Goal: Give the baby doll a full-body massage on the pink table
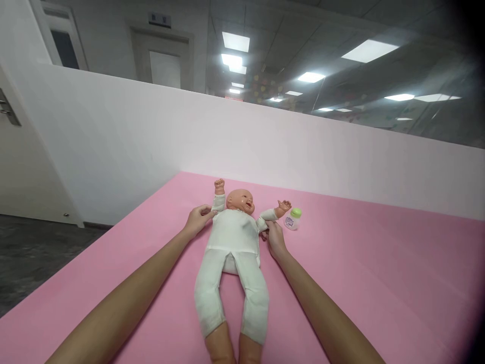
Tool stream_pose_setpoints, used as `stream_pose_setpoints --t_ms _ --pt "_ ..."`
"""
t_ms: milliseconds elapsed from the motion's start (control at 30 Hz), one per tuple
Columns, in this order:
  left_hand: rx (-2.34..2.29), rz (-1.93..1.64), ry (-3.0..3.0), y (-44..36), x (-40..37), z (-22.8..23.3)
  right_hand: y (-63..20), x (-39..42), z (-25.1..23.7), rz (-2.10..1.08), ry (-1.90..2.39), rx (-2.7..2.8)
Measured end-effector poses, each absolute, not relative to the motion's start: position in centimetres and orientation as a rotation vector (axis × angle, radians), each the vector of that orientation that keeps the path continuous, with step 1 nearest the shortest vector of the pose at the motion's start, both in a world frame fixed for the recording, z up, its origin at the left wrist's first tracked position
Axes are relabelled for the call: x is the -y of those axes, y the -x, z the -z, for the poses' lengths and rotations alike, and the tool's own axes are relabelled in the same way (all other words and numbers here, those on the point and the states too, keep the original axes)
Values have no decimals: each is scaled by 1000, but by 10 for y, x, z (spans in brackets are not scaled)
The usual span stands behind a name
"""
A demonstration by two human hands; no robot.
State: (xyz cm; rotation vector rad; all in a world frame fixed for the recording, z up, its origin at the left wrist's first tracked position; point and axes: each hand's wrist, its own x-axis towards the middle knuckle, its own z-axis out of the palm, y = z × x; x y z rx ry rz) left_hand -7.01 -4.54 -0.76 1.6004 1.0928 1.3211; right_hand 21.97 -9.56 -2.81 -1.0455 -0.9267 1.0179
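Observation:
A baby doll (pixel 234 230) lies on its back on the pink tabletop, its head toward the far wall and its legs toward me. Its white cloth body covers the trunk and limbs up to the forearms and shins. My left hand (pixel 199 221) is closed around the doll's upper arm on the left, thumb in front and fingers partly hidden behind. On the right, my right hand (pixel 276 239) pinches the cloth of the other arm near the elbow. Both doll forearms point up and outward. Just right of the doll's raised hand stands a small clear bottle (pixel 292 220) with a green cap.
The pink tabletop (pixel 359 283) spreads wide to the right and ends at a slanting left edge above a dark floor (pixel 38 253). A low white partition (pixel 303 151) borders its far side. A door (pixel 26 167) with a metal handle is at the left.

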Motion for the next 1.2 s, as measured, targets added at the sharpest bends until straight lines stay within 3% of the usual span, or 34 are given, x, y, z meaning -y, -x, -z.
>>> stream_pose_setpoints --t_ms 467,1200 --pt "-1369 -1178 -1805 68 50 6 -224 98 33 -974 1099 945" --pt "-1539 -1303 -1686 66 50 5 -223 97 33 -957 979 743"
